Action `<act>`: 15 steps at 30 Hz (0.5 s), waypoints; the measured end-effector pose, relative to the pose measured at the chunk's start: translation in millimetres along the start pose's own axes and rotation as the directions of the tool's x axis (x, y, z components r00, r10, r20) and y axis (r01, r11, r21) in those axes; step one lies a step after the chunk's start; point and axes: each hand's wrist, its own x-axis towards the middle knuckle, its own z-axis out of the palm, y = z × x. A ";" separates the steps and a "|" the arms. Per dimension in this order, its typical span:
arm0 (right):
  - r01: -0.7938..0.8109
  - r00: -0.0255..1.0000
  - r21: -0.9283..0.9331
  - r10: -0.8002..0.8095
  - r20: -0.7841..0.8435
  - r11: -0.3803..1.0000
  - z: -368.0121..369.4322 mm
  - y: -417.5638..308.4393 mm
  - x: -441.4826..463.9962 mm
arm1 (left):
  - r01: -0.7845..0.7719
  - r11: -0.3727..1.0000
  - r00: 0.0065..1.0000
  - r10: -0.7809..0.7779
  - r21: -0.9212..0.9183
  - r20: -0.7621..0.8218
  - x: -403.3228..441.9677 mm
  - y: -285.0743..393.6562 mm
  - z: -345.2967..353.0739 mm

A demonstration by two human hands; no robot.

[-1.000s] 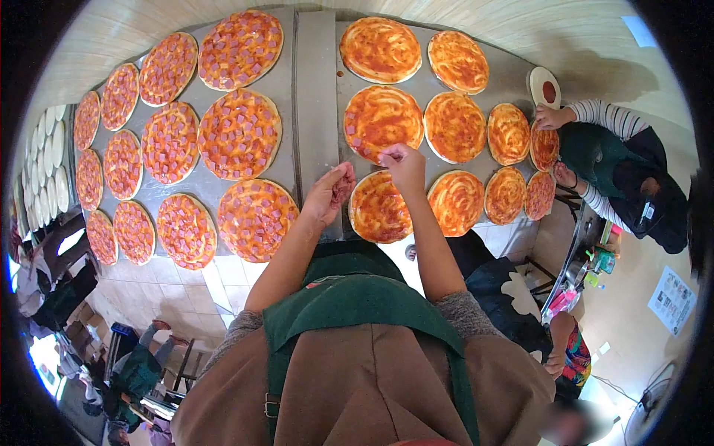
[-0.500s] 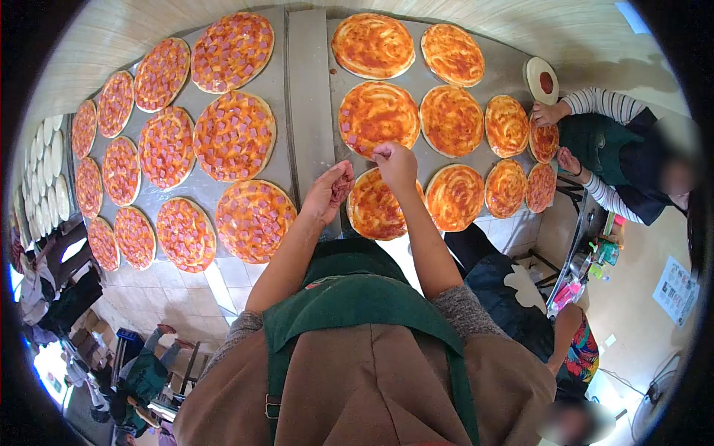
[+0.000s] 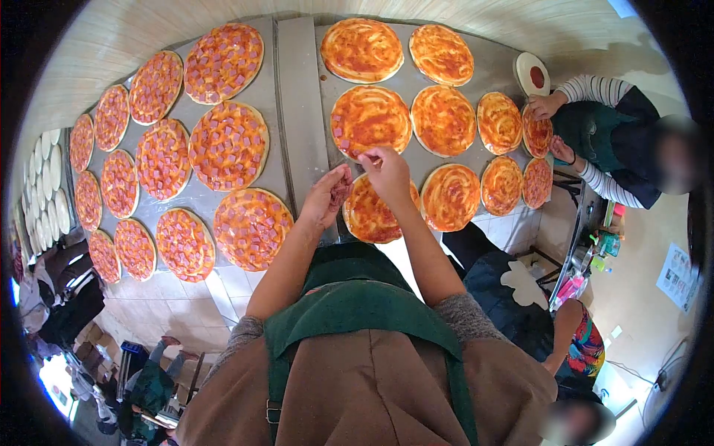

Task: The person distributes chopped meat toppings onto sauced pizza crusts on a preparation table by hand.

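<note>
My left hand (image 3: 328, 195) is cupped, its curled fingers round a small heap of pinkish ham pieces (image 3: 338, 183), beside the table's metal seam. Close to its right, my right hand (image 3: 385, 172) pinches with fingers and thumb together over the lower edge of a sauced pizza (image 3: 370, 120); whatever it holds is too small to make out. That pizza has a few ham cubes (image 3: 343, 135) at its left and lower left. Below it, partly behind my right hand, lies another sauced pizza (image 3: 372, 212).
Several ham-topped pizzas (image 3: 229, 145) cover the left tabletop. More sauced pizzas (image 3: 444, 120) are at the right, where a co-worker's hands (image 3: 547, 105) touch one beside a base with a sauce spot (image 3: 532, 73). Pale dough pieces (image 3: 47, 186) lie far left. Another person (image 3: 506, 286) is lower right.
The view has shifted, so the table's seam and pizzas appear further left. My right hand has moved slightly left, nearer my left hand. The co-worker's hands stay at the far-right pizza.
</note>
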 end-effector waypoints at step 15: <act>-0.165 0.961 0.497 0.026 0.275 0.852 -9.9 13.3 -29.6 | 0.046 0.993 0.999 -0.048 0.106 0.013 -2.7 -13.9 15.6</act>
